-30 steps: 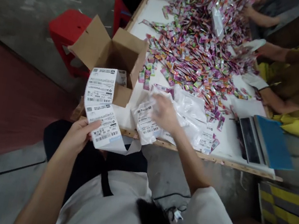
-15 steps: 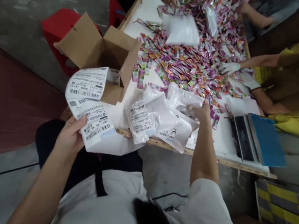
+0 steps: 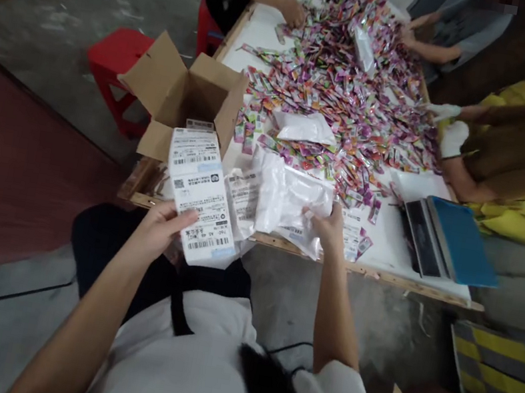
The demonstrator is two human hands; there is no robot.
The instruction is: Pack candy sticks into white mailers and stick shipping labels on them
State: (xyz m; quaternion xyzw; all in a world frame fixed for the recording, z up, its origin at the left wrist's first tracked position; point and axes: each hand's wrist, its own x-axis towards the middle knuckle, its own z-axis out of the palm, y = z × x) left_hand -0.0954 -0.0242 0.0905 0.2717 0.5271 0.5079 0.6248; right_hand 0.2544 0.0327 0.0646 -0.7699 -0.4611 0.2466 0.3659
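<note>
My left hand (image 3: 160, 229) is closed on a strip of printed shipping labels (image 3: 200, 189), thumb on top. The strip runs up towards an open cardboard box (image 3: 162, 87), and more labels show at the box's front. In my right hand (image 3: 328, 228) is a plain white plastic mailer bag (image 3: 288, 194), pinched at its right side. This bag lies over other mailers at the table's near edge; a labelled mailer (image 3: 241, 199) shows between it and the strip. Beyond my right hand, another white mailer (image 3: 305, 126) rests on a pile of small colourful sachets (image 3: 321, 92).
The white table (image 3: 407, 239) has a wooden edge. A blue folder (image 3: 460, 241) lies at its right end. Red stools (image 3: 116, 59) stand at left. Co-workers' hands reach in from the far left and right; gloved hands (image 3: 453, 135) belong to one at right.
My left hand has moved right with the labels, which now hang straighter. My right hand has lifted a plain mailer leftward. A blurred white mailer has come down nearer me on the sachets.
</note>
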